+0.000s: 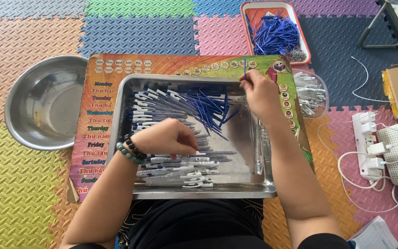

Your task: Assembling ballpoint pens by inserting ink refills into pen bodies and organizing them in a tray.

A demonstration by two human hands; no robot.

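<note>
The floor is covered in coloured foam mats (24,193), and on them lies a printed board (116,69) carrying a steel tray (249,180). To the left of the board sits a round steel bowl (47,103), bare inside. Beyond the board's far right corner stands a red-rimmed tray (300,27) heaped with blue refills, and just beside the board's right edge is a clear tub (312,94) of white pen parts. A white power strip (367,145) with plugs and cables lies further right.

Inside the steel tray, pen barrels (180,173) with white clips lie in rough rows along the left and near side, and a loose fan of blue refills (208,108) spreads across the middle.

The left hand (169,138), beaded bracelets at its wrist, is curled palm down with its grip closed over the pen barrels near the tray's middle; what exactly it pinches cannot be told. The right hand (261,94) hovers over the tray's far right corner, its grip pressed together on a single blue refill (245,67), held upright above the fingers.
</note>
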